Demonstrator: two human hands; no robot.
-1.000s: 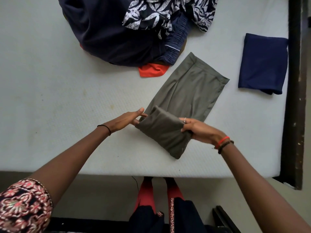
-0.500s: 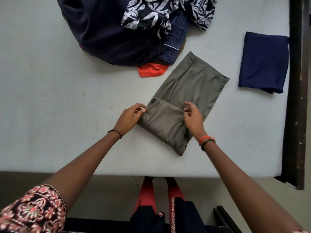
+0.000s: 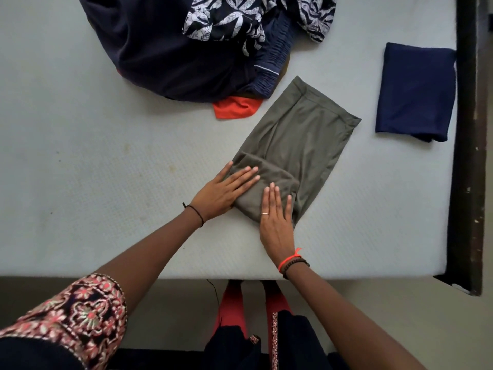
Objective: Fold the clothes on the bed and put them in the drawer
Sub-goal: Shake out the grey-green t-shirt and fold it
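Left grip (image 3: 221,193): fingers straight and spread flat, nothing being pinched. The doubled-over near end of the olive garment (image 3: 301,134) is being pressed down under it. Right grip (image 3: 276,222): also flat, fingers together, being laid on the same fold just beside the left one. The rest of the garment is lying in a flatter layer, running away from both grips, ahead and to the right, on the bed (image 3: 80,169).

Judged step: the first fold is being flattened, and this piece is looking about half folded. Next, a pinch on the fold's edge by both grips is being called for, so the bundle can be turned once more toward the banded far end.

Further out, a folded navy piece (image 3: 416,89) is lying well right of the right grip, against the dark bed frame (image 3: 465,156). Ahead of both grips, a pile of unfolded clothes (image 3: 165,49) is waiting, with an orange piece (image 3: 234,109) poking out beneath. No drawer is being shown.
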